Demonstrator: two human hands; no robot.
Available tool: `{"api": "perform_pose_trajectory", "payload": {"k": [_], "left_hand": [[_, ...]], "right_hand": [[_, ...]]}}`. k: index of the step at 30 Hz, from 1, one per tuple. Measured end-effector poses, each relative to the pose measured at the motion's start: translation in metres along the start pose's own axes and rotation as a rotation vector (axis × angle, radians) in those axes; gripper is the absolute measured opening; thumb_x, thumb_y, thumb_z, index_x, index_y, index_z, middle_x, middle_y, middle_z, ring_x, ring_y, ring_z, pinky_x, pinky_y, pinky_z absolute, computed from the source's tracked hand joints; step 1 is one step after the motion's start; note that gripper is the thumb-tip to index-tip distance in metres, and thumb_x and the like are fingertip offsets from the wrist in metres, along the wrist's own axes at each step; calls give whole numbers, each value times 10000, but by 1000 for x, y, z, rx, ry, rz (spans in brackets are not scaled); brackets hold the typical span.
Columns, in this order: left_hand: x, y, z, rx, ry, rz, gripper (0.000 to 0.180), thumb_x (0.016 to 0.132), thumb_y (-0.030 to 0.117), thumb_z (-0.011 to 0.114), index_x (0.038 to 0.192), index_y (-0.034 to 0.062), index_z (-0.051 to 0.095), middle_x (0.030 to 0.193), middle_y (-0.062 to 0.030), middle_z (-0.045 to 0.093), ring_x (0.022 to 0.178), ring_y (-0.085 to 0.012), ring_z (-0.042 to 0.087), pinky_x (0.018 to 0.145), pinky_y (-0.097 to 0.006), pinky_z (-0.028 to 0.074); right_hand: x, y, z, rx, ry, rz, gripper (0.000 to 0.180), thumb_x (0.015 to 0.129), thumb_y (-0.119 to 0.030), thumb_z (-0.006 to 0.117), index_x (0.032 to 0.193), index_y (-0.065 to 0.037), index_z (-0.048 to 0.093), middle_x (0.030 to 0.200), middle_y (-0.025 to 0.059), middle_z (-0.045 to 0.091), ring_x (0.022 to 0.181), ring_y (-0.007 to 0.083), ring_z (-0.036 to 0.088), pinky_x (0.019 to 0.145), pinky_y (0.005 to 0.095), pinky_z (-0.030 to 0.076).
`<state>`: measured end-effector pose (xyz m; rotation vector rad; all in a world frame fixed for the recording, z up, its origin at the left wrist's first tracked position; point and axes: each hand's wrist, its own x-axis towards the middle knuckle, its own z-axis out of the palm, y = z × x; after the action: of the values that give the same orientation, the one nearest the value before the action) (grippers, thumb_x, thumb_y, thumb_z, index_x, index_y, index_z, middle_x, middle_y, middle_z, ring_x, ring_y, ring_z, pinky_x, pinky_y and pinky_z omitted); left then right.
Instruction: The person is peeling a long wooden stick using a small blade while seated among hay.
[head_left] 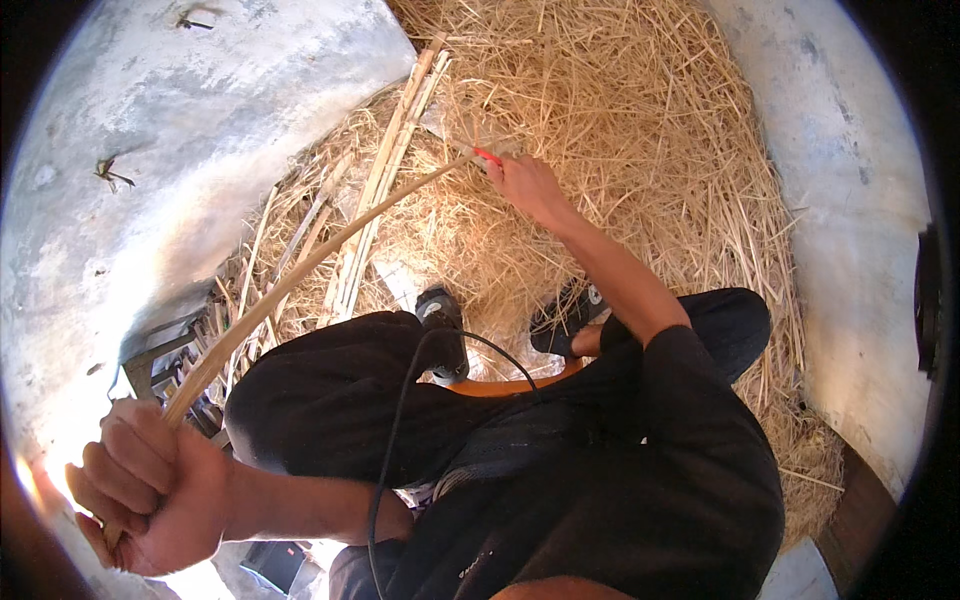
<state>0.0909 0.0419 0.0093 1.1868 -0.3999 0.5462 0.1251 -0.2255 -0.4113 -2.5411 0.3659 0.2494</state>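
left grip (150,490) clenched on long, tan, wooden strip (300,271), axis slanting forward-right to right grip (525,185), which grasps small red implement (487,157); dry yellow straw (620,110) beneath; pale, stained wall (850,180) rightward.

I watch through the left fisheye on the wearer's head, facing steeply down past the torso (620,480) and bent knees (290,405) to the straw-covered floor (620,110), whose left and right edges meet pale walls (840,170) bowing toward the dark rim. The left fingers (128,460) loom near my lens; the right fingers (512,173) look smaller, farther out over the floor.
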Motion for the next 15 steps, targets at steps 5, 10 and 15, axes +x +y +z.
{"api": "perform_pose_trajectory", "payload": {"k": [5, 10, 15], "left_hand": [[1, 1, 3, -173, -212, -96, 311, 800, 238, 361, 523, 183, 231, 359, 47, 201, 315, -53, 157, 365, -211, 146], [2, 0, -7, -142, -167, -108, 273, 786, 271, 373, 555, 154, 284, 430, 18, 198, 412, -108, 181, 468, -276, 215], [4, 6, -15, -174, -291, -154, 276, 778, 272, 384, 548, 154, 286, 432, 15, 196, 427, -112, 187, 487, -280, 223]], "right_hand": [[9, 35, 10, -145, -113, 66, 493, 929, -345, 319, 818, 14, 638, 782, 218, 626, 740, 354, 618, 655, 464, 492], [2, 30, 14, -156, -110, 65, 514, 941, -340, 302, 795, 20, 639, 807, 212, 629, 768, 338, 620, 683, 459, 493], [19, 53, 27, -154, -151, 196, 526, 935, -411, 330, 959, 39, 602, 801, 206, 627, 719, 318, 632, 633, 441, 500]]}}
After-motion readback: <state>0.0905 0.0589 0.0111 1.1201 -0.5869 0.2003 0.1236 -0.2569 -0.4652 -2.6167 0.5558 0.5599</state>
